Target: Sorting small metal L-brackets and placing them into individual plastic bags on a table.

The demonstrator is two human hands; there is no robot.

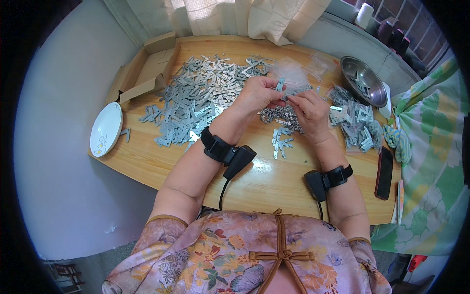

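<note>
While the left hand pinched a flat metal bracket in nearly closed fingers, the right hand had its fingers curled in by the bracket's near end; whether they gripped anything could not be told. The bracket was above the bench, between the clear bag and the small metal parts. The step seemed to be close two-handed work, the next move probably calling for a steady left pinch. The visible end pointed away from the person, its long axis leaning slightly right.
</note>
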